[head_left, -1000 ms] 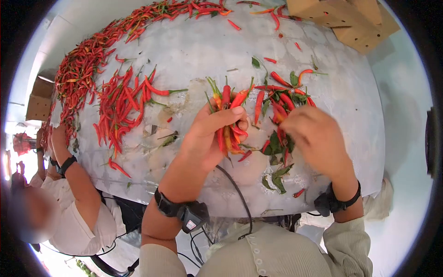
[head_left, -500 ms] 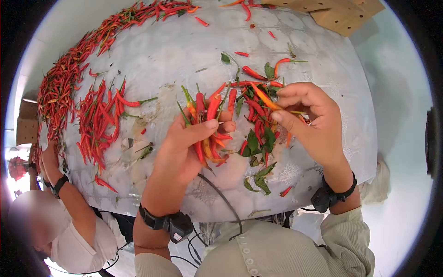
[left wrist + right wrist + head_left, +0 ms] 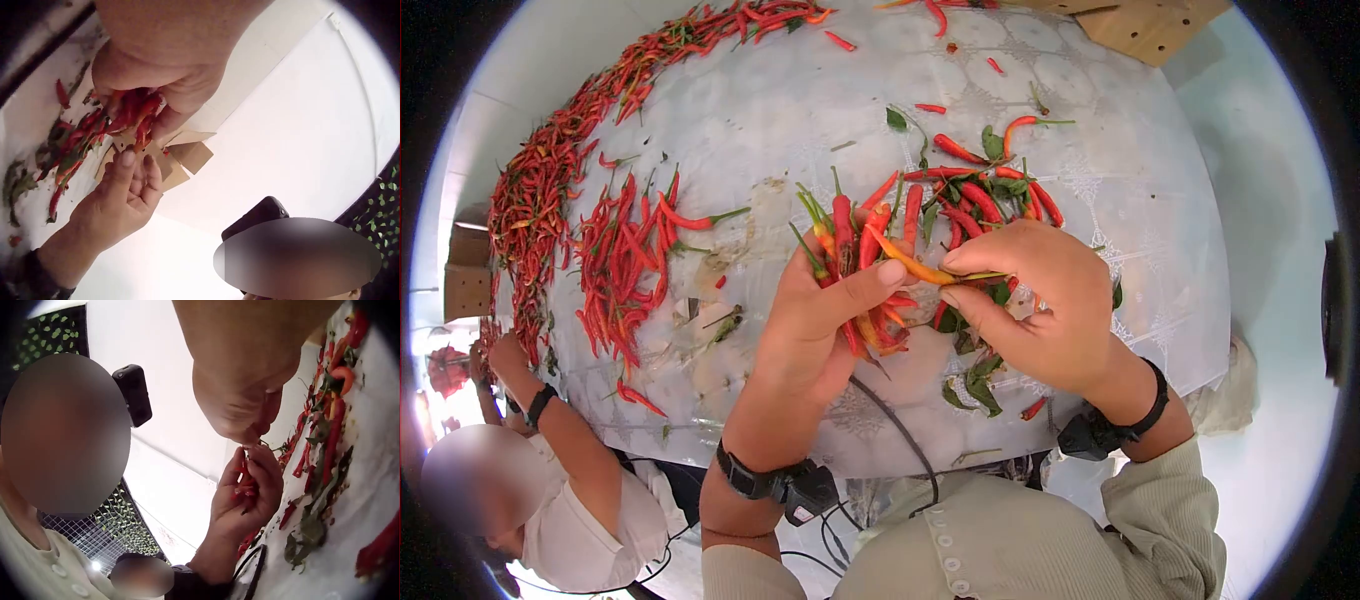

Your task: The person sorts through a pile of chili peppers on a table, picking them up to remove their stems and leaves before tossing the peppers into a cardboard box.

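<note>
My left hand (image 3: 815,315) grips a bunch of red and orange chilli peppers (image 3: 841,222), green stems pointing away from me and the thumb across them. Between thumb and forefinger, my right hand (image 3: 1050,300) pinches an orange chilli (image 3: 915,264) near its stem. The tip of that chilli overlaps the bunch by the left thumb. Under and beyond the right hand lies a small pile of red chillies (image 3: 980,200) mixed with green leaves (image 3: 980,385). In the left wrist view, red chillies (image 3: 134,109) show between the left fingers.
To the left lies a loose heap of red chillies (image 3: 622,265), with a long, larger heap (image 3: 540,190) along the table's far left edge. A cardboard box (image 3: 1135,25) stands at the back right. Another person (image 3: 580,510) works at the left. A black cable (image 3: 900,425) runs beneath my left forearm.
My right hand went down to the pile, came up with the orange chilli, and has moved left and down to the bunch. The left hand keeps its grip on the bunch.
</note>
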